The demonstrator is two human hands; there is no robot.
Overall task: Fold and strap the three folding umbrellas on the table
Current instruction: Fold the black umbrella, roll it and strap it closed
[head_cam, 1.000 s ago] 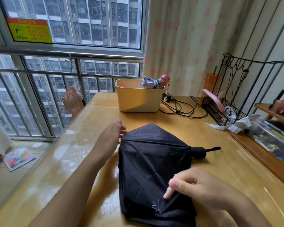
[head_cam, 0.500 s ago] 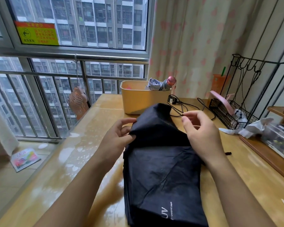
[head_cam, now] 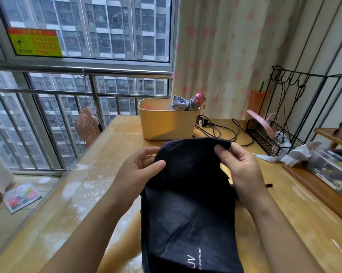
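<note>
Black umbrella (head_cam: 188,203) is lying on the worktop (head_cam: 99,194) just in front of the yellow bin (head_cam: 162,123), with its far edge raised. Left hand (head_cam: 138,172) is pinching the cloth's left fold and right hand (head_cam: 239,166) is clamping the top right corner. Canopy is looking thin, soft, matte and light, probably slippery over stiff ribs, so gripping along a rib edge is likely the safest hold.
</note>
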